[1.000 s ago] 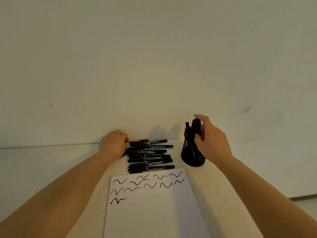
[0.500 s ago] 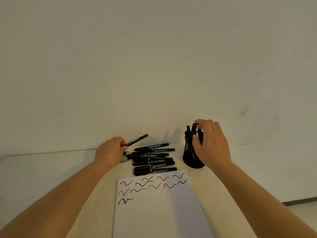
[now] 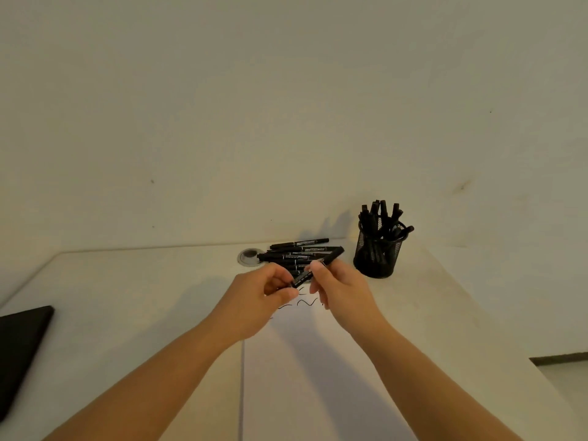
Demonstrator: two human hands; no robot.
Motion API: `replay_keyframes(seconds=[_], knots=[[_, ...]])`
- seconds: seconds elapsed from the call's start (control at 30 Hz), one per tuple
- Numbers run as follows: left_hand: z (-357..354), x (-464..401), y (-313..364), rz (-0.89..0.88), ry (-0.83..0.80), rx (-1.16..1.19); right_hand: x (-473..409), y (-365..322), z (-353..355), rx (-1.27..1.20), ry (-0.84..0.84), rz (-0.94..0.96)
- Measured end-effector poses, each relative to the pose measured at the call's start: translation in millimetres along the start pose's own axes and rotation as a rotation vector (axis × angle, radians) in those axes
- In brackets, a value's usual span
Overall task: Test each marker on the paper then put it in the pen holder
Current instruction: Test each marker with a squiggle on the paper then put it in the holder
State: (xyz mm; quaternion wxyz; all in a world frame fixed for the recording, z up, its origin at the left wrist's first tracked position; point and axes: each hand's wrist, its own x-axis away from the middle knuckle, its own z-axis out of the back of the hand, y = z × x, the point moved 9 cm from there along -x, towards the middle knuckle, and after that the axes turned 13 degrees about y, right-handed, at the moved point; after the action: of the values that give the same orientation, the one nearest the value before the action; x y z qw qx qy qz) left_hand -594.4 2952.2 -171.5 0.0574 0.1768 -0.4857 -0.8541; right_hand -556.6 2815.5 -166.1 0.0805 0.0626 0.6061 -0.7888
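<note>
Both hands (image 3: 299, 294) now on one marker (image 3: 318, 267)

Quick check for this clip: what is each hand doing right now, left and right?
Left hand: closed on the lower end of the black marker.
Right hand: closed on the same marker, gripping its middle.

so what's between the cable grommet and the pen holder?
Head view: the pile of untested markers lies between the grommet and the pen holder.
</note>
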Motion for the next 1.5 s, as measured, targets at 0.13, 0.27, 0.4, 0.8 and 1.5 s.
replay_keyframes(seconds=[0.13,0.27,0.4,0.8,1.5], knots=[[-5,17,-8,0.101,-0.193,0.035,10,4,4,-0.138,0.069,-0.069],[-5,30,-8,0.152,-0.280,0.056,17,3,0,-0.218,0.045,-0.105],[8,32,-2,0.087,-0.135,-0.049,22,-4,-11,-0.203,-0.089,-0.121],[65,36,-40,-0.048,0.301,-0.368,-13,22,57,-0.145,0.410,-0.181],[22,22,-77,-0.007,0.115,-0.268,8,52,-28,-0.060,0.002,0.028]])
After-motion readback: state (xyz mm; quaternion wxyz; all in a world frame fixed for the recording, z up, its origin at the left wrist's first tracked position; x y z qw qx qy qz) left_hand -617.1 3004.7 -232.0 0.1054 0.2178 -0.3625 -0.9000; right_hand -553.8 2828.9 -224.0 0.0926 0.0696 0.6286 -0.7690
